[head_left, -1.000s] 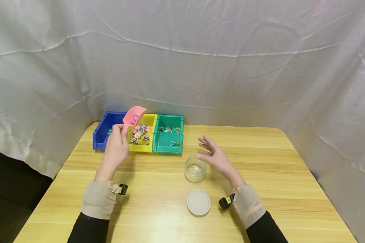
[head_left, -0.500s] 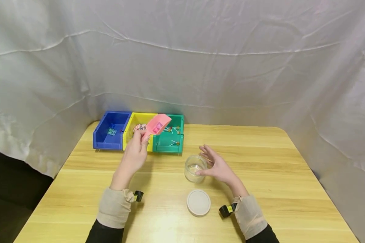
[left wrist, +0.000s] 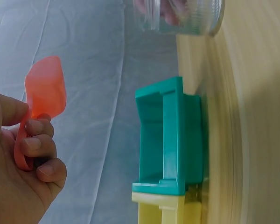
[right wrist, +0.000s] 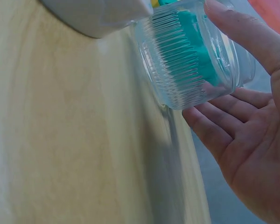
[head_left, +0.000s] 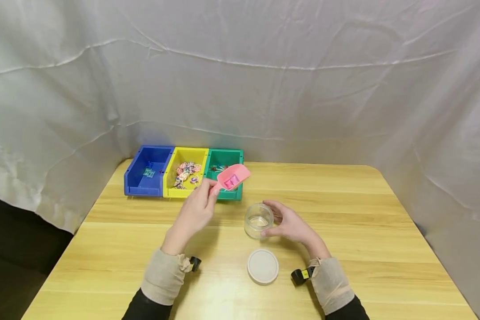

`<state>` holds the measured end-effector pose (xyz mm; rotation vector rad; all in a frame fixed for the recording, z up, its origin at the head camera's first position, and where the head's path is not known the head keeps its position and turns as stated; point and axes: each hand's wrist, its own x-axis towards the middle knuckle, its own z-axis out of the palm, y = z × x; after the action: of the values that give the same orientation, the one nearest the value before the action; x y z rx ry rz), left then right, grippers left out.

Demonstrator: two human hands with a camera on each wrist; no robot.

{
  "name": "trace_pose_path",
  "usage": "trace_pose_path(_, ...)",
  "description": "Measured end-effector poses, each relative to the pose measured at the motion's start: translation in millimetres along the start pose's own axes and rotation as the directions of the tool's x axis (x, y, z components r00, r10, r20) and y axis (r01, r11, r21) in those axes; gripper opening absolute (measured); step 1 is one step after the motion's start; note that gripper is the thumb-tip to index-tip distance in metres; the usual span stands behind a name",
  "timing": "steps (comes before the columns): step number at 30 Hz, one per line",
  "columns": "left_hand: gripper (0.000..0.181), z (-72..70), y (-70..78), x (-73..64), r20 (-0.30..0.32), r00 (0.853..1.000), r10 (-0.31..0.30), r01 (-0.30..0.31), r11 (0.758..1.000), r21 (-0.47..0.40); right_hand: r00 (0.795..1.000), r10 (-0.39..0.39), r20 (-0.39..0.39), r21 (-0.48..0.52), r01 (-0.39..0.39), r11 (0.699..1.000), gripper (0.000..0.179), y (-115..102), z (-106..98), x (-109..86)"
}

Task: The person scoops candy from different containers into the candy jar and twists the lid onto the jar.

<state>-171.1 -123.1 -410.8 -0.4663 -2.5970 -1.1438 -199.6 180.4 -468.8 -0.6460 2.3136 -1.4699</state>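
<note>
My left hand [head_left: 196, 211] grips the handle of a pink scoop [head_left: 239, 171] in the air, in front of the green bin. Two shiny pink squarish pieces [head_left: 231, 181] lie in the scoop. In the left wrist view, fingers and thumb close round the scoop handle [left wrist: 22, 149]. A clear glass jar [head_left: 255, 229] with ribbed sides stands on the table with no lid on. My right hand [head_left: 290, 224] is beside the jar, thumb at its near side and fairly straight fingers behind it. The right wrist view shows the thumb at the jar's rim and a gap before the palm.
A round whitish lid [head_left: 262, 266] lies on the wooden table [head_left: 364, 231] in front of the jar. A blue bin [head_left: 143, 192], a yellow bin [head_left: 171, 192] with twisted colourful pieces, and a green bin [head_left: 240, 154] with small sticks stand side by side at the back left. Grey cloth [head_left: 264, 102] hangs behind.
My left hand has carried the scoop rightward and somewhat nearer, from over the blue and yellow bins to the green one. My right hand has come down beside the jar.
</note>
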Motion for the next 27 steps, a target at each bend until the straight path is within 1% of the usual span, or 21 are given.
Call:
trace_pose_path(5,0.019,6.4,7.3,-2.4,0.045,0.999,0.012,-0.012,1.000,0.001,1.000,0.001,0.023,0.010,-0.001,1.000,0.095,3.6,0.9,0.1)
trace_pose_path(10,0.016,9.2,11.8,-4.1,0.116,0.993,0.023,-0.025,0.999,0.019,0.999,0.014,0.032,0.008,-0.015,1.000,0.094,3.5,0.9,2.4)
trace_pose_path(14,0.015,9.7,13.4,-4.6,0.184,0.982,0.028,-0.041,0.997,0.065,0.999,0.014,0.041,0.004,-0.014,1.000,0.093,1.9,-0.5,4.2)
trace_pose_path(20,0.016,9.8,18.6,-5.5,0.272,0.961,0.049,-0.082,0.990,0.112,0.999,0.017,0.050,0.047,-0.020,0.999,0.093,-0.6,-1.8,5.3)
trace_pose_path(27,0.011,15.0,24.7,-6.4,0.317,0.946,0.062,-0.117,0.981,0.157,0.998,0.027,0.062,0.058,-0.031,0.998,0.093,-0.6,-2.9,5.5)
